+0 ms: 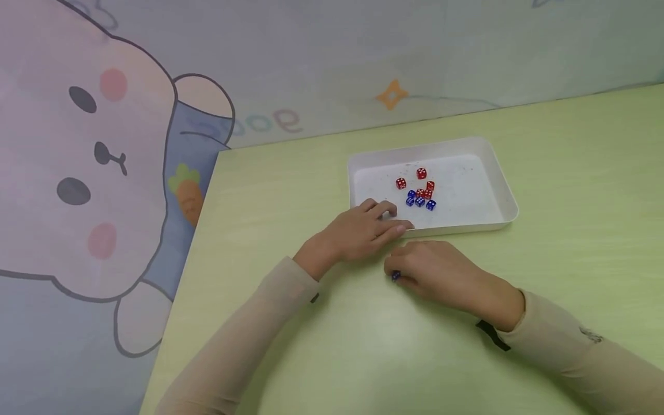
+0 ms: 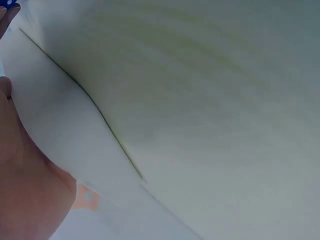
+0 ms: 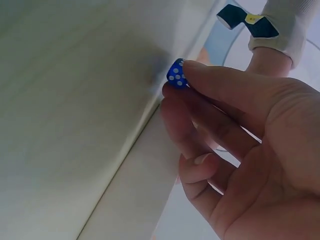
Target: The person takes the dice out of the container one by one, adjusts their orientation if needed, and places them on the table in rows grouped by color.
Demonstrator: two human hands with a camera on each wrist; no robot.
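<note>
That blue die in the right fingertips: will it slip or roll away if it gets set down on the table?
The blue die is tiny and looks glossy, pinched only at the tips of the right hand, so it could well slip. Its flat faces suggest it would tumble briefly and settle, not roll far. The green table looks smooth, so a push would probably slide it easily.

My head view looks down over the surface (image 1: 363, 346); both wrist views sit very close (sharing its green top).

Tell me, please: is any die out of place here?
Yes. One blue die is outside the white tray, pinched in the right hand over the green table. The other dice lie clustered inside the tray.
</note>
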